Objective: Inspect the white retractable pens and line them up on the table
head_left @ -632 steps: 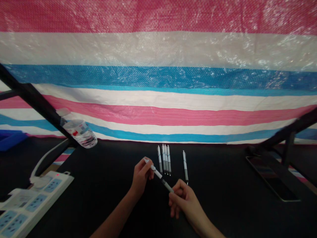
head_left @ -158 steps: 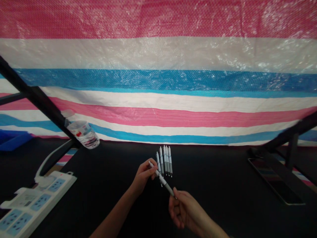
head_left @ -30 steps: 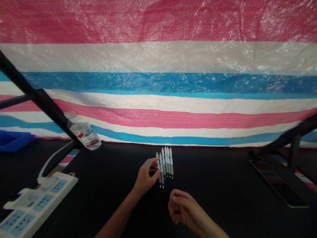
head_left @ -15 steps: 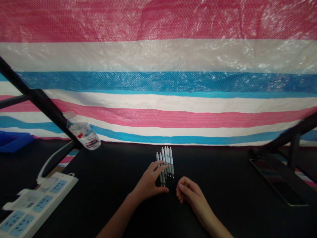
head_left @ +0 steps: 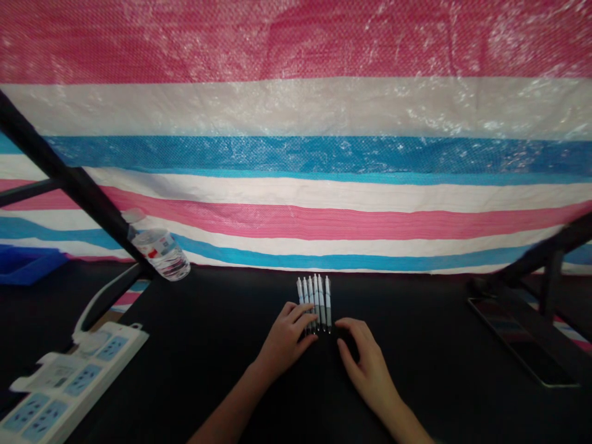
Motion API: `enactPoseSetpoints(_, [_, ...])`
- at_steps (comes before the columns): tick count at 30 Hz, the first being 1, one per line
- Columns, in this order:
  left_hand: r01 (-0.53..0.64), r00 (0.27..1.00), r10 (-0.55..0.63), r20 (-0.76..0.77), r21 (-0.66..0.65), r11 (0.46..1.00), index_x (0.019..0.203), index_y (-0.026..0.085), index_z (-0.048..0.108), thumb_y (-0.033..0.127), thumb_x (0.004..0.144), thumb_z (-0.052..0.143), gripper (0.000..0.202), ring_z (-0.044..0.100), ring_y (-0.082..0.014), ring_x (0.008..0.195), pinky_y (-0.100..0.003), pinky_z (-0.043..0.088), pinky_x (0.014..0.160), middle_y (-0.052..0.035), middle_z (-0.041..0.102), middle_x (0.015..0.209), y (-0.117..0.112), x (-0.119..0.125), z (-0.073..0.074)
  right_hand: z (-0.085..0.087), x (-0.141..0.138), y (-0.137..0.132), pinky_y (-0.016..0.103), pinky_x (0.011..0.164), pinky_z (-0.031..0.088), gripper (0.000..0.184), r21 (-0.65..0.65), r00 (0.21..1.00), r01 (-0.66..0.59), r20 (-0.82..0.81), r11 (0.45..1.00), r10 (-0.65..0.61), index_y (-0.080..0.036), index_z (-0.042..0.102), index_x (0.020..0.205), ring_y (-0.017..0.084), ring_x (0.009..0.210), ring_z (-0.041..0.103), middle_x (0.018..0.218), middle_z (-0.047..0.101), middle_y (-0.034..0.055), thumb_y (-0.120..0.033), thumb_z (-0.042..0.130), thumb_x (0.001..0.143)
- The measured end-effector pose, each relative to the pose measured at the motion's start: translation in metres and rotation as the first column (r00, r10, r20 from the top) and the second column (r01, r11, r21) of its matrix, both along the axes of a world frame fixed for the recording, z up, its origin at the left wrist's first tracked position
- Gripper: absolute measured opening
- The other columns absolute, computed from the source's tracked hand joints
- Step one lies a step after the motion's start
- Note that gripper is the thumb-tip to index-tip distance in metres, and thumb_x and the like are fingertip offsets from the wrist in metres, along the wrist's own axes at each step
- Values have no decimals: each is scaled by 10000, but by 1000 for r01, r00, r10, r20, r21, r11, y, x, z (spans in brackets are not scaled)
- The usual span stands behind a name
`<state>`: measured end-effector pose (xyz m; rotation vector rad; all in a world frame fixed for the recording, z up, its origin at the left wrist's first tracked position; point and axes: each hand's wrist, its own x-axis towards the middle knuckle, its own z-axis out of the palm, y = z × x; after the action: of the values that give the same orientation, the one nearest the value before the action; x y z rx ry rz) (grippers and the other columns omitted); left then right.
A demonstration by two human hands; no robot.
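Observation:
Several white-and-grey retractable pens (head_left: 316, 302) lie side by side, tips toward me, on the black table top (head_left: 208, 345). My left hand (head_left: 287, 340) rests flat with fingers apart, its fingertips on the lower ends of the left pens and holding none. My right hand (head_left: 367, 365) lies open on the table, its fingertips close to the lower end of the rightmost pen. The fingers of my left hand hide part of the pens' lower ends.
A white power strip (head_left: 69, 382) with a lit red light lies at the near left. A water bottle (head_left: 160, 251) and a blue tray (head_left: 28, 265) sit farther left. A dark flat slab (head_left: 522, 342) lies at right. A striped tarp (head_left: 296, 203) and black struts stand behind.
The pen once held between both hands now lies in the row, and the row stands straighter and tighter. Both hands have opened and moved in beside the pens.

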<state>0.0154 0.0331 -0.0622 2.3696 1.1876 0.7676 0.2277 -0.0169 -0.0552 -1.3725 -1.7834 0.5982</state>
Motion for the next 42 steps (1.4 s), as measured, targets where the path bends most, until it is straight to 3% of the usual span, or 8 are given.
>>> enactPoseSetpoints(4, [-1,1000,2,-17,43,999,1189,237,654,148,819,752,392,535,-280,1106,-473,517,973,-46,641,1323,-1,5,-1,-12,7,5,477,1086,449,419,61,993,-1,116,998,-7,-242,532,1332,278,1269,533,1347,573,120,-189,491,919])
enactPoseSetpoints(10, [31,999,-30,-25,65,997,1239,239,625,173,805,773,464,549,-280,1130,-474,517,991,-67,624,1331,-3,11,-4,-16,13,9,494,1129,415,509,40,965,-62,258,997,50,-240,464,1438,280,1358,467,1478,493,118,-183,482,933])
enactPoseSetpoints(16, [58,998,-58,-1,53,997,1226,234,624,127,825,731,429,562,-276,1177,-471,501,1030,-80,616,1326,-4,10,-3,-9,15,11,498,1107,429,407,34,944,-121,312,992,104,-222,572,1317,282,1289,522,1372,584,118,-146,489,925])
enactPoseSetpoints(26, [119,991,-124,45,95,988,1153,229,646,93,883,631,303,611,-234,1151,-410,523,1002,-78,647,1237,-6,9,-4,-2,23,13,464,987,485,246,14,954,-122,277,992,114,-211,619,1122,275,1127,577,1196,614,127,-137,484,931])
enactPoseSetpoints(35, [172,981,-181,66,127,977,1175,215,634,80,887,602,320,649,-208,1079,-356,550,947,-79,652,1211,-10,10,-5,4,31,18,390,891,495,187,27,967,-107,234,994,98,-202,617,979,240,981,595,1035,622,91,-92,483,908])
enactPoseSetpoints(42, [186,976,-199,89,135,973,1200,215,624,-12,898,411,433,650,-191,1077,-354,549,945,-83,652,1205,-8,8,-3,1,33,21,355,818,500,206,61,978,-69,200,996,55,-198,605,914,222,904,594,949,623,69,-57,462,870])
